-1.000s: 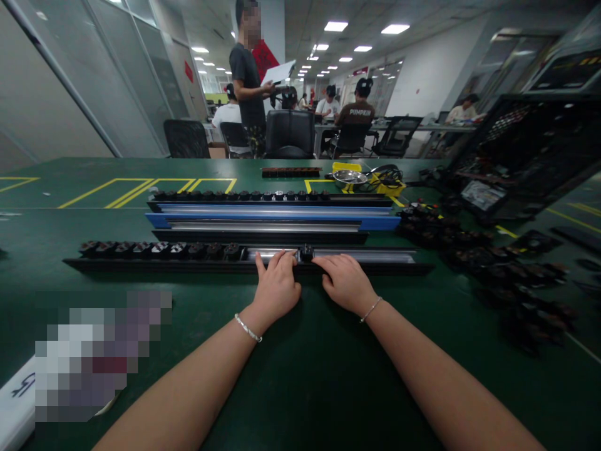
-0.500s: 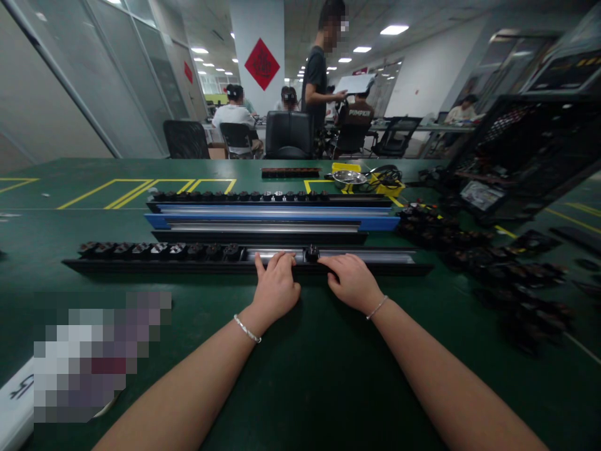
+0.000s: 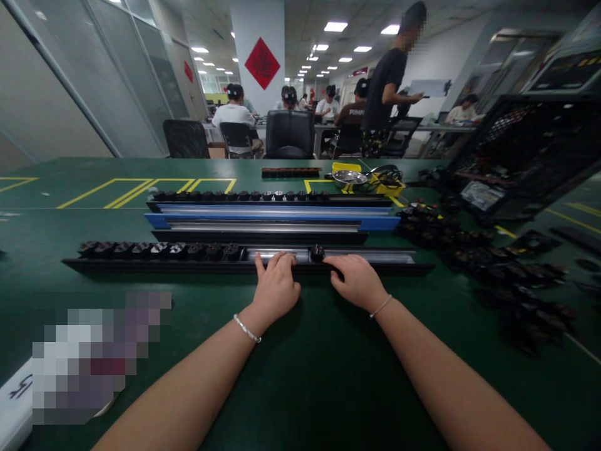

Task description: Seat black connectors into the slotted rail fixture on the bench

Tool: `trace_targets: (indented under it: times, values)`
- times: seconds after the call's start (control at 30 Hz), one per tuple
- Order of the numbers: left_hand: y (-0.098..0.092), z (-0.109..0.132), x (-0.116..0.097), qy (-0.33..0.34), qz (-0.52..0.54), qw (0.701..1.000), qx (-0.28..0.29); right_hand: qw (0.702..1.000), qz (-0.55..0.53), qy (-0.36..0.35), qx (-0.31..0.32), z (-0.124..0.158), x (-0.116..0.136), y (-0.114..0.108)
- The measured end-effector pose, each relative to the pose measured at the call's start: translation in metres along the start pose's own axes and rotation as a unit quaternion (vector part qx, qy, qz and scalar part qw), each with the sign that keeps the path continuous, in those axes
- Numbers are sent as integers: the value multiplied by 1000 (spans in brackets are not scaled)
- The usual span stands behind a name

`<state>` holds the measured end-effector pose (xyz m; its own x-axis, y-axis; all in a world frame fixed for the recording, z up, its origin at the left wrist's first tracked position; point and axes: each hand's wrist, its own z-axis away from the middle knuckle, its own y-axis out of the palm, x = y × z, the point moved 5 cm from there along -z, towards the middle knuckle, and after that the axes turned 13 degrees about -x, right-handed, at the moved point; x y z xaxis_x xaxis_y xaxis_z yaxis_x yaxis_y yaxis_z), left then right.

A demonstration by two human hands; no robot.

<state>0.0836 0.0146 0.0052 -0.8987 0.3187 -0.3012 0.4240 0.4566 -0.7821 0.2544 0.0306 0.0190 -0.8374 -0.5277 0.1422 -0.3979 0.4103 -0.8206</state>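
A long black rail point(image 3: 154, 267) with a silvery inner channel lies across the table before me. Several black socket modules point(image 3: 195, 251) sit in a row in its left part. My left hand point(image 3: 277, 282) rests on the middle of the rail, fingers apart, their tips over the channel. Farther right, a single black socket module point(image 3: 317, 252) stands in the channel, away from the row. The fingertips of my right hand point(image 3: 357, 280) are closed at this module's right side; their exact grip is partly hidden.
Behind lie blue rails point(image 3: 380, 223) and another black rail carrying modules point(image 3: 235, 196). Heaps of dark modules point(image 3: 507, 269) cover the right side, beside a black metal case point(image 3: 526, 144). A metal bowl point(image 3: 350, 178) stands farther back. People sit beyond the table.
My right hand and the single module have shifted slightly right along the channel. The left hand has stayed put. In the background a standing person has walked to the right.
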Motion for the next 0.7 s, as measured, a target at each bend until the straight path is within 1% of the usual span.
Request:
trace_targets:
  times: [0.2,0.7]
  values:
    - [0,0,1,0,16,1000,-11,1000,-1,1,0,0,-1,-1]
    - [2,0,1,-4,-1,1000,-2,1000,21,16,-6,0,-7,-3]
